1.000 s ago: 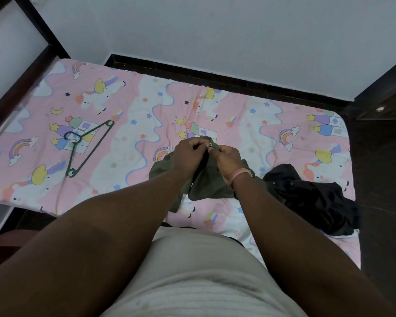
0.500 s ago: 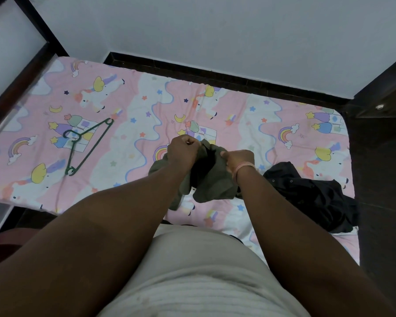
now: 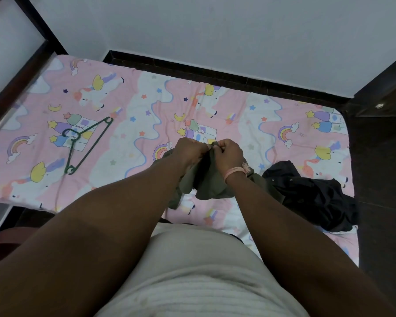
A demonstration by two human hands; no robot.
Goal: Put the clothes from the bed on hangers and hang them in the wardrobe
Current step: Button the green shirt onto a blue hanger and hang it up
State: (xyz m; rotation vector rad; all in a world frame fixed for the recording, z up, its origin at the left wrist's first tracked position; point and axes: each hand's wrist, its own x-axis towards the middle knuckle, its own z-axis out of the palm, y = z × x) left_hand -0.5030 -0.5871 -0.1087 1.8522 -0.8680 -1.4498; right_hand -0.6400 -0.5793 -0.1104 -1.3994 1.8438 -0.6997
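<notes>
There was one bed (image 3: pixel 133 124), covered with a pink sheet printed with unicorns, rainbows and stars. On it I could count two pieces of clothing and one hanger.

The first piece was an olive green garment (image 3: pixel 206 181). The second was a black garment (image 3: pixel 316 197), which lay crumpled on the bed near its right edge, just beside the green one and to the right of the right forearm. No hand touched the black one. The one green hanger (image 3: pixel 87 145) lay flat on the sheet, well apart from both hands, on the left side of the bed.

Both hands were together over the middle of the bed. The left hand (image 3: pixel 189 152) had its fingers curled and pinched the top edge of the green garment. The right hand (image 3: pixel 229 155), with a pink band (image 3: pixel 234 171) on the wrist, was curled in the same way and pinched the same edge just beside the left hand. The knuckles of the two hands were nearly touching. The green garment hung down from the fingers, between the two wrists, and its lower part rested bunched on the sheet under the hands.

Behind the bed stood a white wall (image 3: pixel 215 30).
</notes>
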